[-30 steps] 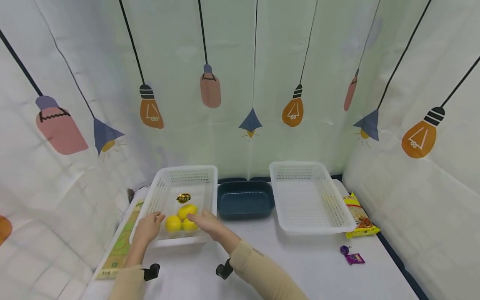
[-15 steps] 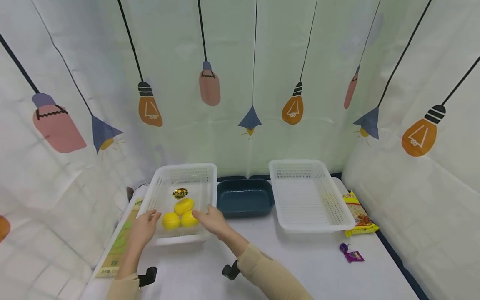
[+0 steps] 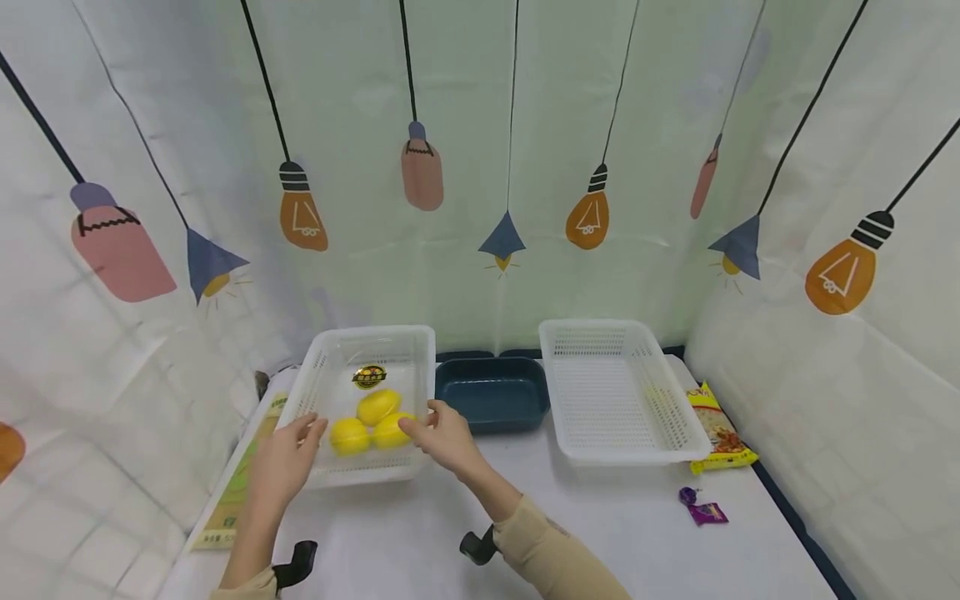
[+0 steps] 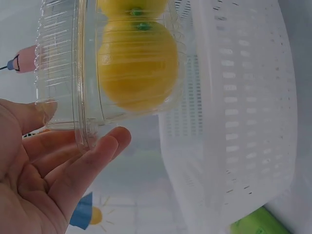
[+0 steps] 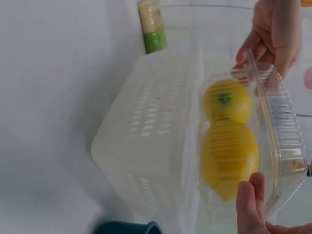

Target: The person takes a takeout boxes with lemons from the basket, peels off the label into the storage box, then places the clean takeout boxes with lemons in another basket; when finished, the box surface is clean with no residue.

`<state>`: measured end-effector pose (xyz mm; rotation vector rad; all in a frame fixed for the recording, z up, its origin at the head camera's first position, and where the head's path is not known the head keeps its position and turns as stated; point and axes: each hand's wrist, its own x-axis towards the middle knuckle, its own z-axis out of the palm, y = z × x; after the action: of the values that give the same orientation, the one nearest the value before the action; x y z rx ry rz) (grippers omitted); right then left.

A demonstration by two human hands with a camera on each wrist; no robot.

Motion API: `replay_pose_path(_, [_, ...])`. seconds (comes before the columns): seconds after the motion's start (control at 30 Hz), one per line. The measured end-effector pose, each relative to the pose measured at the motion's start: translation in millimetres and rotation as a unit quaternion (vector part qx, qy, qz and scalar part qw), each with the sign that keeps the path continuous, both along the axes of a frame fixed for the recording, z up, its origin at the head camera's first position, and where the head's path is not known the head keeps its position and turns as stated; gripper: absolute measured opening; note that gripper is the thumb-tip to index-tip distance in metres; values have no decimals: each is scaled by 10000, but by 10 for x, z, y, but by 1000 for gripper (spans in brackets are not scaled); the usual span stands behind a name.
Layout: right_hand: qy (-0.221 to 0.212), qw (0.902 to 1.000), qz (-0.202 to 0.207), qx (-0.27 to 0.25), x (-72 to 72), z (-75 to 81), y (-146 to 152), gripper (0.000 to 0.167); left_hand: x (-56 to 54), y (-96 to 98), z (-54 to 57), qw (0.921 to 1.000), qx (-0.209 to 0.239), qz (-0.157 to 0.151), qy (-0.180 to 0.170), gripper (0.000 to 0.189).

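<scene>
Between both hands is a clear plastic clamshell box (image 4: 58, 73) holding three lemons (image 3: 378, 407), with a black-and-gold label (image 3: 369, 377) on its lid. My left hand (image 3: 287, 457) pinches one end at the rim, the thumb above and fingers below in the left wrist view. At the opposite end my right hand (image 3: 450, 437) grips the box, its fingers (image 5: 246, 200) against the side. Both wrist views show the box raised at the top of the white left basket (image 3: 367, 477), which it overlaps in the head view.
A dark blue tray (image 3: 491, 427) stands right of the left basket. Beyond it is a second white basket (image 3: 611, 392), with a yellow snack bag (image 3: 722, 433) alongside. Purple wrapped sweets (image 3: 708, 513) lie on the table at right; a green-and-tan packet (image 3: 232, 508) lies at left.
The clamshell box with the lemons has come up and slightly right over the left basket. My right hand has shifted right with it, and my left hand keeps hold of its end.
</scene>
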<state>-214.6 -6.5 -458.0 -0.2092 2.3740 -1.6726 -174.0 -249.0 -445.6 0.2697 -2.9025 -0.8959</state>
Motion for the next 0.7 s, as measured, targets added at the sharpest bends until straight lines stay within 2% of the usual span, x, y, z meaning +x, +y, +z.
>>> replay_pose_path(0.1, [16,9998,-112,-159,36,10,72,76,75,77,49,9999,95,47,88,63])
replay_pose_path(0.2, [8,9996,-206,-216,67,0,141,75,137,161,76,9994,100,55,331,60])
replay_pose_path(0.33, [53,9993,-294,-242,115,-9,235,74,203,258,100,9978,118,-63,642,56])
replay_pose_path(0.5, [169,9990,-295,-292,198,-27,377,72,325,380,141,9963,316,-156,778,53])
replay_pose_path(0.7, [273,9985,-336,-345,333,-46,601,72,425,597,123,9931,498,-142,1049,48])
